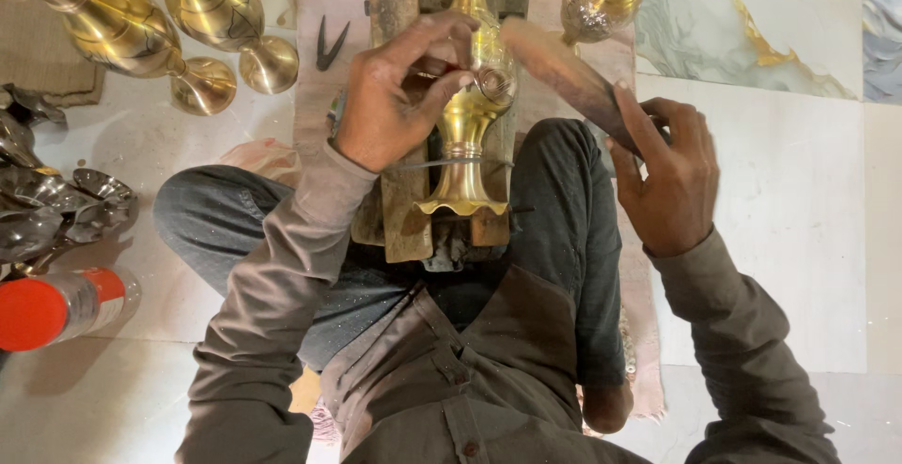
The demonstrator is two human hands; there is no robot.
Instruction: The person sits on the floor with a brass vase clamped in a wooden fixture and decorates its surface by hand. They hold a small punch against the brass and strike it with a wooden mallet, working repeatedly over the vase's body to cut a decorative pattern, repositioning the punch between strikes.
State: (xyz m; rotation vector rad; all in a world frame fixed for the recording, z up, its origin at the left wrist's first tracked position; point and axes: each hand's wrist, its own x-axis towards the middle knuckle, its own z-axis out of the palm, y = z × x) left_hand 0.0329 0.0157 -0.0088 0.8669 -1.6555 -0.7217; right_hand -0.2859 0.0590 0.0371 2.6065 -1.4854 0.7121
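- The left hand (399,88) pinches a thin engraving tool against the belly of a brass vase (474,116)
- The brass vase lies lengthwise on a wooden block (406,210) across the person's lap, flared foot toward the body
- The right hand (662,168) grips a dark wooden mallet (564,74) just right of the vase
- More brass vases (150,32) lie on the floor near the block's far left corner

Long grey-brown sleeves, buttoned shirt same colour with chest pocket, dark dusty jeans, bare hands (399,88).
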